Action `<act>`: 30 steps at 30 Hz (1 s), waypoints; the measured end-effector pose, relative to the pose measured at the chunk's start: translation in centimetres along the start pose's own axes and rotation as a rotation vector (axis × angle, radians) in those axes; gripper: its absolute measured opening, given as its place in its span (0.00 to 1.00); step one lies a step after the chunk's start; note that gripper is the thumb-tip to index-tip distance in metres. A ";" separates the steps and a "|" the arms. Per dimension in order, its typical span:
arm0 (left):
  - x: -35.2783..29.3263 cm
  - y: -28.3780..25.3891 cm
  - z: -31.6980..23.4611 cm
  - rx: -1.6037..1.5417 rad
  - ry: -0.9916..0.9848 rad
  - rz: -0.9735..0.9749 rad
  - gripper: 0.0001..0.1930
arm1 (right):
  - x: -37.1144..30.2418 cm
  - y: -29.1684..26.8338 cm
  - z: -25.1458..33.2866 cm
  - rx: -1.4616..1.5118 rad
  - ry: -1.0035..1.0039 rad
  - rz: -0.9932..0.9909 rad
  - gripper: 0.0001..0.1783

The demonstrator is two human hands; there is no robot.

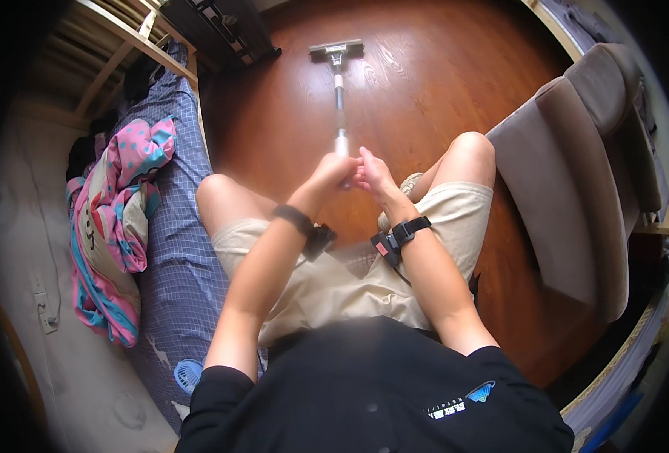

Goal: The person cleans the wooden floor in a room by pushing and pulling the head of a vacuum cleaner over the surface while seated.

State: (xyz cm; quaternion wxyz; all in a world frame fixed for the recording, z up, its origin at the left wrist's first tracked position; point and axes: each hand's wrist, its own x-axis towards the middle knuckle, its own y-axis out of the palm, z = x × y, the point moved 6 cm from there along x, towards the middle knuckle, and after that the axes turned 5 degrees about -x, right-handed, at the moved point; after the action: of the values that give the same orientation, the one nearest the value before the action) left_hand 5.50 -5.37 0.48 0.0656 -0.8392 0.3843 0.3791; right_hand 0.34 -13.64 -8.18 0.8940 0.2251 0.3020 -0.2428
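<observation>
So both hands, left hand (pixel 333 170) & right hand (pixel 372 172), have fingers closed round the mop pole (pixel 340 113). Mop head (pixel 336 50) sits far past the fingers on the wood floor (pixel 425 83); can't tell how much is wiped.

Single head-mounted fisheye view, facing steeply down and forward from close above the lap. Edges bend toward the rim; wooden floor (pixel 425 90) lies ahead.

A home bedroom, probably: left of the clasped hands (pixel 353 172) lies a bed (pixel 179 249) with crumpled bedding (pixel 119 219), right an armchair (pixel 576 174), ahead a wooden floor (pixel 425 83).
</observation>
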 end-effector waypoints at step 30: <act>-22.8 -6.0 5.3 0.241 -0.244 -0.088 0.18 | -3.8 8.0 -0.3 -0.099 0.010 0.015 0.19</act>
State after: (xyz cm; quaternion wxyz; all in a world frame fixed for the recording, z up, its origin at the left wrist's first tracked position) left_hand -2.99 14.54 11.33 0.2284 -0.7890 0.3793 0.4260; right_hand 2.12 -6.16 -3.88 0.9043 0.1842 0.3162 -0.2196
